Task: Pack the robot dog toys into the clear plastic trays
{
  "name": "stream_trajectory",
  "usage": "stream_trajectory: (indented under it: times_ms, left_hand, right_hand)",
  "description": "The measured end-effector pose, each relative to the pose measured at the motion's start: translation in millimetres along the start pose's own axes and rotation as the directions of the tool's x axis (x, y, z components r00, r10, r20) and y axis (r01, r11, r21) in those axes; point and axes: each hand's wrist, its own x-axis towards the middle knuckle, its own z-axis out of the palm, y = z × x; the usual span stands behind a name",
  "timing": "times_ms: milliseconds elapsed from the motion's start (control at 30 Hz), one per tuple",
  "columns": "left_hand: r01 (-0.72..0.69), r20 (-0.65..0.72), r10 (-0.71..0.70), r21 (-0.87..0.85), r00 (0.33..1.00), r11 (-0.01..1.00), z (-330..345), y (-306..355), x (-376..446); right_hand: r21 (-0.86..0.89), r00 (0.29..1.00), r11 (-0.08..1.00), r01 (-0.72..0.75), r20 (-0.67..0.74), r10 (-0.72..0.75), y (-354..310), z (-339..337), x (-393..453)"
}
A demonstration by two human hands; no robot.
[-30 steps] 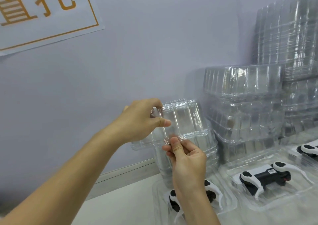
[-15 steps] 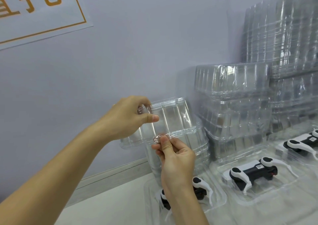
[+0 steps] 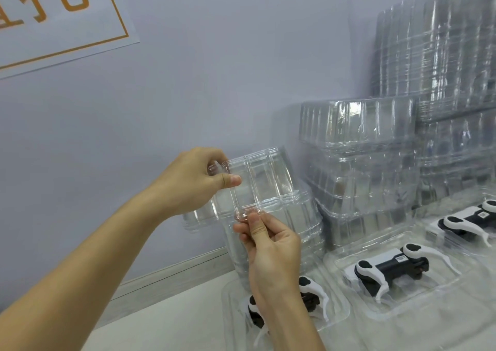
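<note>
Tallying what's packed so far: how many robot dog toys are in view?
3, each lying in a clear tray on the table: one partly behind the right hand, one in the middle, one at the right edge. More may lie out of frame.

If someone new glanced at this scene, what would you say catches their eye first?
Most likely the two hands at centre: the left hand and right hand pinch a clear tray held up before the wall. Next, the black-and-white toy dogs lying in trays at lower right, and the tall stacks of empty trays behind them.
</note>
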Motion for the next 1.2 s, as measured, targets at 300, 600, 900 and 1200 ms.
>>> stream_trajectory:
  times_ms: [300,600,900,1200]
  left_hand:
    - [-0.001,0.014,0.001,-0.014,1.000,1.000,-3.1,1.6,-0.7]
    - [-0.138,0.206,0.061,0.387,0.977,0.912,3.2,15.4,-15.6]
    - [-0.242,0.120,0.211,0.467,0.970,0.850,3.4,11.2,-15.6]
    - [-0.148,-0.005,0.160,0.347,0.987,0.926,-5.8,-2.1,-7.5]
  right_hand:
    - [0.107,0.998,0.992,-0.066,0.003,0.066,1.5,1.2,-1.1]
    - [0.036,0.999,0.999,0.004,-0.049,-0.002,-2.4,-5.4,2.4]
    - [-0.095,0.990,0.988,0.122,-0.059,-0.128,-13.7,-8.4,3.4]
    - [-0.138,0.986,0.985,0.104,-0.115,-0.121,-0.9,-8.3,4.5]
